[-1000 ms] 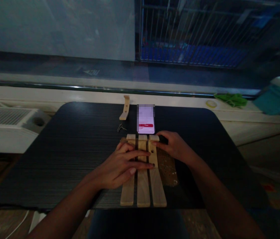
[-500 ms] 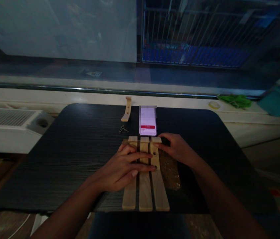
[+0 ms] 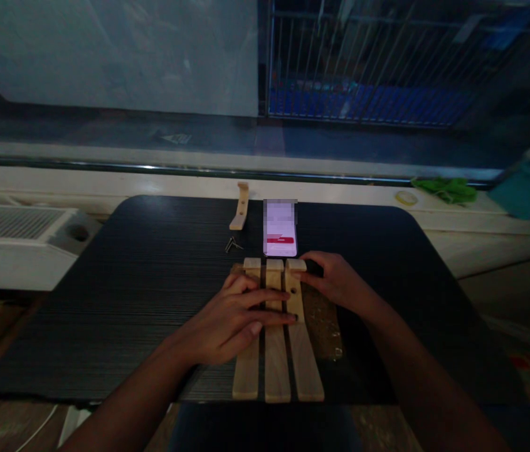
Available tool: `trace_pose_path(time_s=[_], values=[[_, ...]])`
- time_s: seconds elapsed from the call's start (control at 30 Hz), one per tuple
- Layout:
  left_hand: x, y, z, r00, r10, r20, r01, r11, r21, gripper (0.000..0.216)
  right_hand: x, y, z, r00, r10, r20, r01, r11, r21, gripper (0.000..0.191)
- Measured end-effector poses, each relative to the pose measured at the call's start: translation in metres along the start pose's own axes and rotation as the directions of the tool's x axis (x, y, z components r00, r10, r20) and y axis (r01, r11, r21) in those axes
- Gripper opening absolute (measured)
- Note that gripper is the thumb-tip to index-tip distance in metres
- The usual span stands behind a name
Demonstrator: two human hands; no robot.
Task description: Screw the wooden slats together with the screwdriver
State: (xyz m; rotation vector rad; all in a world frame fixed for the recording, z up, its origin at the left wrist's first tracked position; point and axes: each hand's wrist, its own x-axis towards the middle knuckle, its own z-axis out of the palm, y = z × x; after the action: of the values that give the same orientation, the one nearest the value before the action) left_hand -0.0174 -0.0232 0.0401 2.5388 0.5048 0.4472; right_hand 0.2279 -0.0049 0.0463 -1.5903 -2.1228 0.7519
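Note:
Three pale wooden strips with hooked far ends lie side by side near the table's front edge: a left strip (image 3: 246, 376), a middle strip (image 3: 276, 370) and a right strip (image 3: 308, 370). Across them rests my left hand (image 3: 227, 323), its fingers stretched out, two fingertips touching the right strip beside its holes. My right hand (image 3: 337, 282) pinches the hooked far end of that right strip between thumb and fingers. Under the strips, a brown flat piece with a shiny, wrap-like surface (image 3: 323, 323) sticks out to the right.
Behind the strips lies a lit phone (image 3: 280, 227) on the dark table (image 3: 152, 270). Several screws (image 3: 231, 245) and a curved wooden piece with two holes (image 3: 242, 207) are left of it. A radiator (image 3: 15, 232) stands left; a green cloth (image 3: 448, 190) lies on the windowsill.
The near ends of the strips have shifted very slightly to the right, the right strip the most. Both hands keep almost the same place and grip.

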Motion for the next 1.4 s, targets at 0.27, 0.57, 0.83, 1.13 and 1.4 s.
trace_pose_path(time_s=[0.27,0.57,0.83,1.13,1.4], values=[[0.001,0.000,-0.001,1.000,0.009,-0.010,-0.009,1.000,0.014,0.046,-0.002,0.004,0.000,1.000,-0.013,-0.006,0.013,1.000,0.007,0.020],[0.001,0.000,-0.001,1.000,0.016,0.004,-0.016,1.000,0.026,0.044,-0.005,-0.001,-0.003,0.999,-0.033,0.022,0.033,0.999,-0.018,0.018],[0.000,0.001,-0.003,0.999,0.009,0.040,-0.010,1.000,0.020,0.042,-0.006,-0.001,0.000,1.000,-0.011,0.004,0.011,1.000,-0.016,0.018],[-0.002,0.002,-0.004,0.998,-0.021,0.066,0.019,0.999,0.030,0.044,-0.010,-0.001,0.001,1.000,-0.024,0.003,0.024,1.000,0.005,0.019],[-0.002,0.002,-0.006,0.999,-0.009,0.042,0.008,1.000,0.028,0.044,-0.009,-0.002,-0.001,0.999,-0.045,0.013,0.044,0.999,0.009,0.018]])
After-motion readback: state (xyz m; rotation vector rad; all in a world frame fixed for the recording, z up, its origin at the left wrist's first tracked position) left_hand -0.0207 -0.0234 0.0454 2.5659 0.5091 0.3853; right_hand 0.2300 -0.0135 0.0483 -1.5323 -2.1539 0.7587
